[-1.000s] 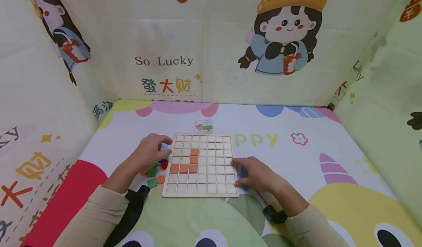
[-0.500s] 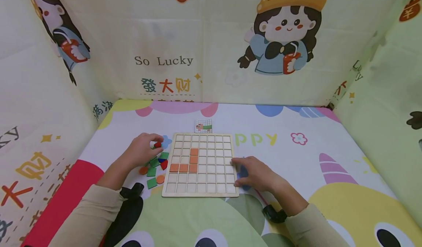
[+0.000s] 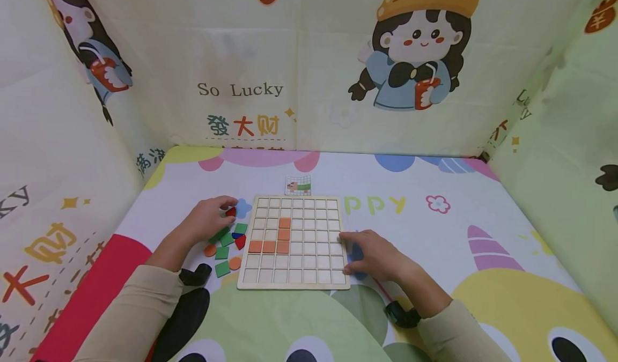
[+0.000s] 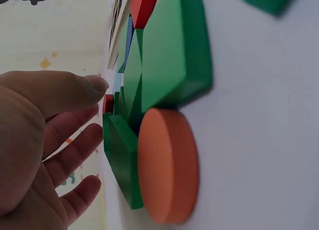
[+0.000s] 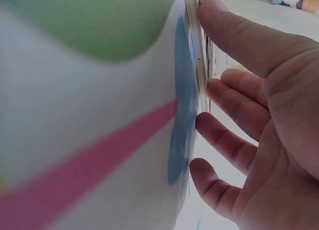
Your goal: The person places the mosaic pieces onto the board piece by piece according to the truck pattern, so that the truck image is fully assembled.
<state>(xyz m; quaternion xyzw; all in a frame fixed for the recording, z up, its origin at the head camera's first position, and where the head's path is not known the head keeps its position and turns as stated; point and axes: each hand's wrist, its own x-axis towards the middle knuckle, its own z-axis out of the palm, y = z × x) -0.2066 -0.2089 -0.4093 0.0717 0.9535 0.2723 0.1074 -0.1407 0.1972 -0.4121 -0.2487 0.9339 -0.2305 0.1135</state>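
Note:
A wooden grid board [image 3: 314,281] lies flat, with several orange square tiles [image 3: 284,234] set in its cells. My left hand [image 3: 208,216] is over the pile of loose pieces at the board's left, fingers loosely bent. Thumb and fingertips are spread apart around a small red piece [image 3: 231,212], which shows just past the thumb tip in the left wrist view. Below that hand lie green tiles [image 4: 169,51] and an orange round piece [image 4: 164,165]. My right hand [image 3: 376,256] rests its thumb and fingertips against the right edge of the board, fingers relaxed.
Behind the board lies a small pattern card [image 3: 298,185] with a coloured grid picture. More loose pieces, including a blue one [image 3: 236,235] and a red one [image 3: 240,242], sit against the board's left side. Printed fabric walls [image 3: 309,83] enclose the table on three sides.
My left hand has drawn back left from the board's edge to the loose pieces, uncovering several of them. The right hand and the board have stayed in place.

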